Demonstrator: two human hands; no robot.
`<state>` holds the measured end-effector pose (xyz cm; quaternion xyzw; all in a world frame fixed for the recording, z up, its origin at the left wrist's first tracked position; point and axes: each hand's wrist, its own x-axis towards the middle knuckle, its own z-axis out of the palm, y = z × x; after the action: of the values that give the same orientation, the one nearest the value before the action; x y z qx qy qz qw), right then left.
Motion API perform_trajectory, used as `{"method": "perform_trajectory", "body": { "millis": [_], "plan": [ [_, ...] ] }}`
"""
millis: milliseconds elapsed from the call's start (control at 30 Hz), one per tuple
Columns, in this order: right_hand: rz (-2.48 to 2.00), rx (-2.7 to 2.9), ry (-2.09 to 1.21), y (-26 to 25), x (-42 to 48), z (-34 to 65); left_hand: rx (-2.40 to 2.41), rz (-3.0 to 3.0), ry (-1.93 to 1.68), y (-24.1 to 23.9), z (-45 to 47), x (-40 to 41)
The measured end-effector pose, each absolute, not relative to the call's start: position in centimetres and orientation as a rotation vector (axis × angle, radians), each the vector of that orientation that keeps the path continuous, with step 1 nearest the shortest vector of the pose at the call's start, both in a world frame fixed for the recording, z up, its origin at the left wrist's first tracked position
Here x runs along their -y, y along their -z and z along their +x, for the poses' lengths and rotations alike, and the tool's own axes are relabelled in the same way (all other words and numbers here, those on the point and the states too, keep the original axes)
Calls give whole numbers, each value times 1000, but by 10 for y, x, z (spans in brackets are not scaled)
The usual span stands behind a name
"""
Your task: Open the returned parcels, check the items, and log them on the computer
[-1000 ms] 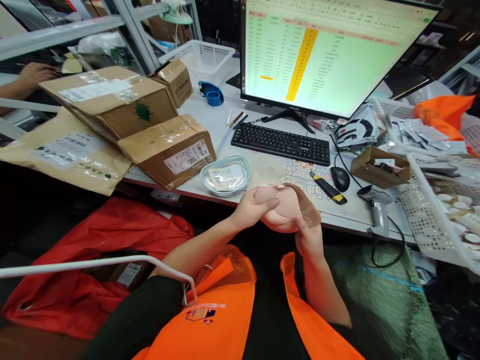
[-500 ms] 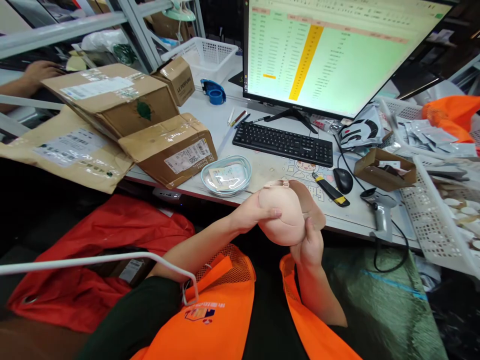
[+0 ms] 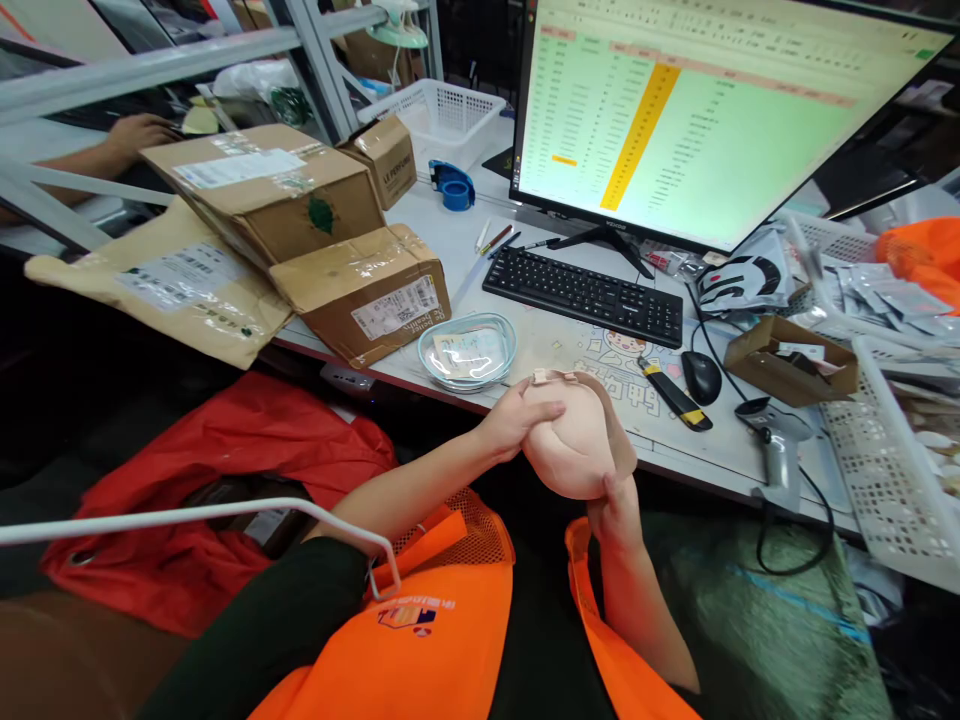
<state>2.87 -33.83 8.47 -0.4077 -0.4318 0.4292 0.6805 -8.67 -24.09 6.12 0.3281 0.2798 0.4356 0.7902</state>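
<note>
In the head view, just above the near edge of the bench and clear of its top: a flesh-coloured padded cup, domed side toward the camera, with a small strap tab at its upper rim. Gripped from two sides. For the left hand, fingers curled behind the cup's left flank and thumb laid flat across the dome, pressing a shallow dent into it. For the right hand, a closed hold from underneath, thumb up against the lower rim, the other fingers hidden behind the cup. Just beyond, on the bench: a clear plastic shell with a printed slip inside, near the cup but apart from it. To its left, a taped cardboard box touching a larger box behind it. Farther back, a black keyboard under a monitor full of green spreadsheet. Right of the cup, a yellow-and-black utility knife, a mouse and, at the bench edge, a barcode scanner. At far left, behind a shelf rail, a second person's hand, well apart. Judged as a checking step: squeezing the cup and feeling its shape, with nothing set down. Calls next for a steady hold from below with the right hand while easing the left thumb off the dome. Calls also, for any putting down, for a bare patch of bench between the shell and the knife, clear of the blade.
</note>
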Motion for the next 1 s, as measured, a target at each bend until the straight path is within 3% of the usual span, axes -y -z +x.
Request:
{"method": "perform_trajectory", "body": {
  "millis": [167, 333, 400, 500, 633, 1000],
  "plan": [
    [-1085, 941, -853, -51, 345, 28, -718, 685, -1160, -40, -67, 250],
    [-1105, 730, -650, -39, 333, 56, -721, 1704, -1035, -47, -123, 221],
    [-1124, 806, -680, -41, 325, 75, -1037, 2118, -1001, -55, -165, 195],
    [-1162, 892, -784, -40, 309, 96, -1581, 2320, -578, -63, -216, 162],
    [-1168, 758, -899, -27, 276, 98, -1618, 2409, -241, -58, -233, 150],
    [-1189, 551, -1123, -27, 257, 99, -1166, 2458, -1033, 5, -235, 159]
  ]
}}
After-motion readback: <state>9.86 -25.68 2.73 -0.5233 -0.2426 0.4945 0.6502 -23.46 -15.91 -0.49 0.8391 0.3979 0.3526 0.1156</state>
